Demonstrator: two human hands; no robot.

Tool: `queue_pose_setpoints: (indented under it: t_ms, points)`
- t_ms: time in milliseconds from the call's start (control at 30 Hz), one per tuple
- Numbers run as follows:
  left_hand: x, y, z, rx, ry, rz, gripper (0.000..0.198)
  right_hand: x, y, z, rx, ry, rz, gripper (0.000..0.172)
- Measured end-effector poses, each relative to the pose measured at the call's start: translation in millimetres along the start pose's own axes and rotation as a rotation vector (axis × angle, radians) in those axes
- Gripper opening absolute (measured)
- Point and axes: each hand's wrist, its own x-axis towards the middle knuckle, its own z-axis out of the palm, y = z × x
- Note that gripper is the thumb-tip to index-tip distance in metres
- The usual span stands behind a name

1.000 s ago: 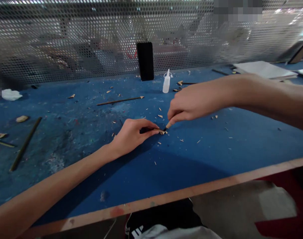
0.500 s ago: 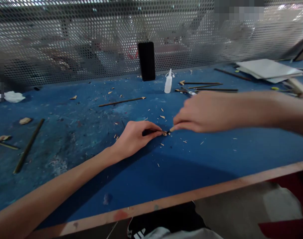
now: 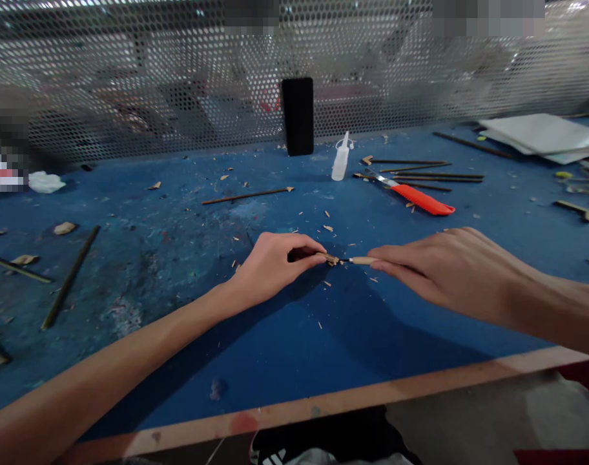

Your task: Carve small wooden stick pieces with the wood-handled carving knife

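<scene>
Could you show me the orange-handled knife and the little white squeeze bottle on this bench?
Orange-handled knife (image 3: 422, 199): head view, on the orange handle.
White squeeze bottle (image 3: 340, 166): head view, on the bottle's body.

The left forearm (image 3: 120, 349) rises from the lower left corner and the right forearm (image 3: 560, 313) enters from the right edge; the left hand (image 3: 272, 268) and right hand (image 3: 444, 274) pinch inward, fingertips just apart near frame centre.

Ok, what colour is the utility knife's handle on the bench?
The handle is orange-red, best seen in the head view.
</scene>
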Motion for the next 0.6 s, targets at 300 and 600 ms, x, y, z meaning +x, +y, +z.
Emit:
queue_pose_setpoints:
  t_ms: [300,600]
  points:
    - [0.7,0.4,-0.5,-0.008,-0.003,-0.008,0.011,2.8,-1.4,-2.4,-0.130,-0.083,-0.040,0.047]
    - [0.9,-4.0,4.2,0.014,0.012,0.045,0.012,18.9,-23.6,-15.1,-0.442,-0.250,-0.036,0.037]
